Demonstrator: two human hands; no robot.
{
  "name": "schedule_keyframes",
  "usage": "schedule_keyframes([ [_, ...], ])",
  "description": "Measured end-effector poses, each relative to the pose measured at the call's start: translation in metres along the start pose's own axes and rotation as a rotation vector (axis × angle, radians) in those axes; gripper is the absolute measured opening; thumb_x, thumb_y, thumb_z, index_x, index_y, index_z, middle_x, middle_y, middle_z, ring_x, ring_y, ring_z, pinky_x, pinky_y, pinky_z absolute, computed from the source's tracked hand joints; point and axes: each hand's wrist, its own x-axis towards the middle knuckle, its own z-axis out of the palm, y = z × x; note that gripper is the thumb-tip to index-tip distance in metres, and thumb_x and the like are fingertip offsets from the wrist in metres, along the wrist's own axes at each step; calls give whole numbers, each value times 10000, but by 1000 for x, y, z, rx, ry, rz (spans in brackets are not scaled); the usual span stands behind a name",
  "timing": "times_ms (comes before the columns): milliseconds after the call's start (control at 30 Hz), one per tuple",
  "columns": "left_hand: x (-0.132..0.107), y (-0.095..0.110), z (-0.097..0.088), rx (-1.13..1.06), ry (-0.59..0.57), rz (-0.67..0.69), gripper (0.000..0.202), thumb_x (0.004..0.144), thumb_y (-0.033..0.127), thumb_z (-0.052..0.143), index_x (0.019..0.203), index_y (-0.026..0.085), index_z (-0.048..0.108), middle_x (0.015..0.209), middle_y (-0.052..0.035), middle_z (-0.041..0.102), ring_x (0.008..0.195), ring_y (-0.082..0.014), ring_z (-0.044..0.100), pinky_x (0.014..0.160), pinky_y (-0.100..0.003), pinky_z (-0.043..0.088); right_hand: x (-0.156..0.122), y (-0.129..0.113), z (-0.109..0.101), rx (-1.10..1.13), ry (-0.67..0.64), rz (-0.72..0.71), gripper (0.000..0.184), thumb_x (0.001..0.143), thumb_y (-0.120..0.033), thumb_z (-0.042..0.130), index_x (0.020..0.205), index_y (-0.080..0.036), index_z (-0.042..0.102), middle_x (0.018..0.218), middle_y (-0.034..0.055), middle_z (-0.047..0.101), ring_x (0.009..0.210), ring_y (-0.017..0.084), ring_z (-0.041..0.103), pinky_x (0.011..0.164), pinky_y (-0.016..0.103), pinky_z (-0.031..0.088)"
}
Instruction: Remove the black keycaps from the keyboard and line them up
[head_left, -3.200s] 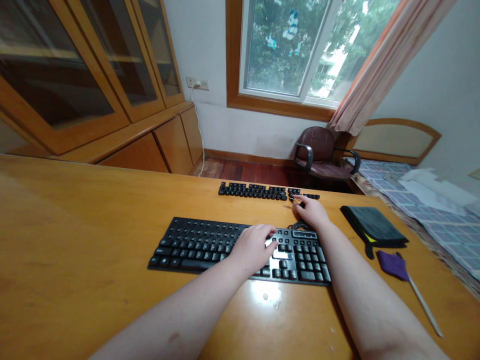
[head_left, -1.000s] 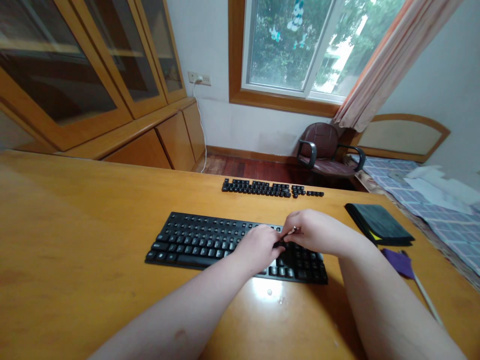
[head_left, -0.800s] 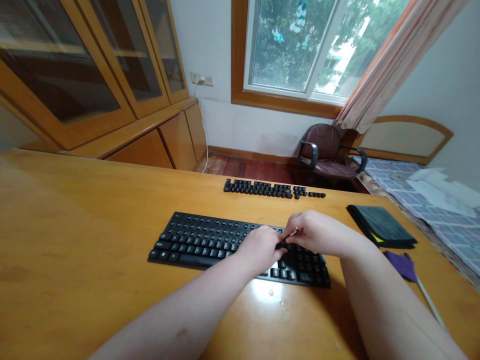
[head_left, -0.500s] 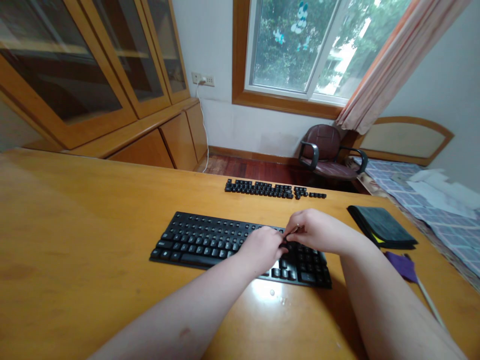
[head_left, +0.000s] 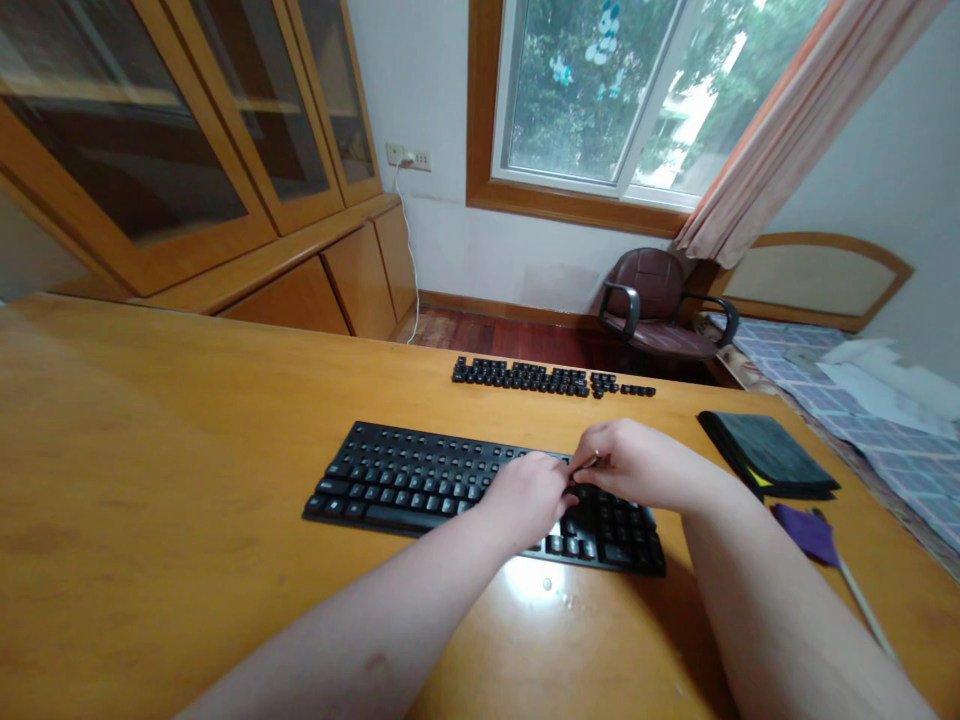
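Observation:
A black keyboard [head_left: 420, 478] lies on the wooden table [head_left: 187, 480]. My left hand [head_left: 525, 495] rests on its right half with the fingers curled down; what they press or hold is hidden. My right hand [head_left: 637, 465] hovers just right of it, fingertips meeting my left. It pinches a small metal tool [head_left: 592, 460] between thumb and forefinger over the keys. A row of loose black keycaps [head_left: 551, 377] lies along the table's far edge, beyond both hands.
A folded dark cloth [head_left: 765, 455] and a purple-headed brush [head_left: 817, 540] lie on the table at the right. Behind the table are a brown office chair [head_left: 660, 310], a bed [head_left: 862, 410], wooden cabinets [head_left: 225, 200] and a window.
My right hand came back from the keycap row to the keyboard's right half, next to my left hand. Over the last second both hands have barely shifted.

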Motion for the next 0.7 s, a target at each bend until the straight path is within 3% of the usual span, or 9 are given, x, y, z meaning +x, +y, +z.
schedule_keyframes([
  [700, -1, 0, 0, -30, -27, -49, 257, 797, 376, 566, 982, 199, 585, 937, -61, 629, 945, -227, 566, 822, -334, 456, -2, 2, -2, 22, -34, -9, 226, 720, -108, 558, 841, -206, 721, 799, 40, 687, 736, 152, 611, 713, 246, 457],
])
